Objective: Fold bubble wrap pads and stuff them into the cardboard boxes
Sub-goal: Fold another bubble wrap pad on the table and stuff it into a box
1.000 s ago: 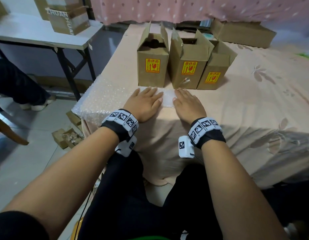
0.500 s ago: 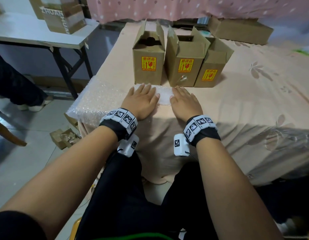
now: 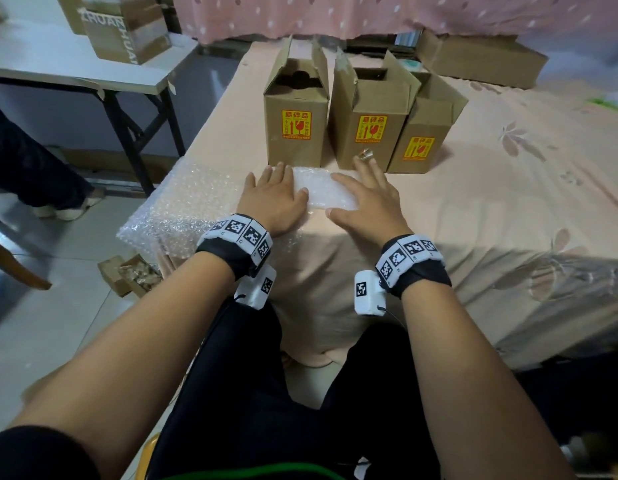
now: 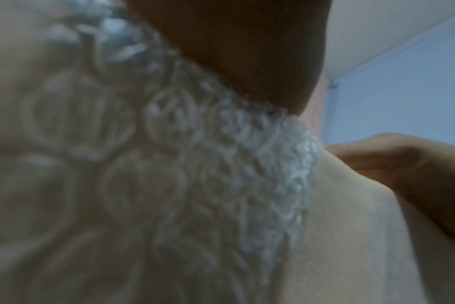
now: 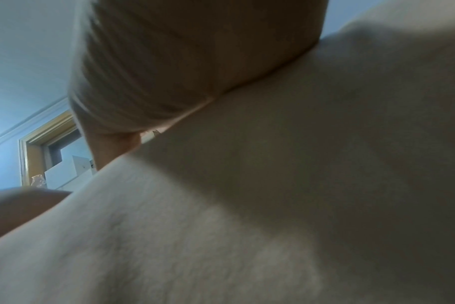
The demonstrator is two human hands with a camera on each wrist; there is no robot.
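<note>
A folded bubble wrap pad [image 3: 321, 190] lies on the peach bedcover [image 3: 508, 209], just in front of three open cardboard boxes with yellow fragile labels: left box [image 3: 295, 133], middle box [image 3: 368, 133], right box [image 3: 421, 147]. My left hand [image 3: 274, 199] lies flat with straight fingers on the pad's left end. My right hand [image 3: 364, 199] presses flat on its right end. The left wrist view shows bubble wrap [image 4: 221, 174] close under the palm [image 4: 234, 47]. In the right wrist view only the palm [image 5: 195, 61] on the cover [image 5: 299, 185] shows.
A larger sheet of bubble wrap [image 3: 183, 209] hangs over the bed's left corner. A white folding table [image 3: 75, 64] with a taped carton [image 3: 124, 26] stands at the left. A flat carton [image 3: 480, 57] lies behind the boxes. A small box [image 3: 131, 275] sits on the floor.
Both hands have slid apart along the pad, the right one further right, uncovering more of the pad between them. The boxes have not moved.
</note>
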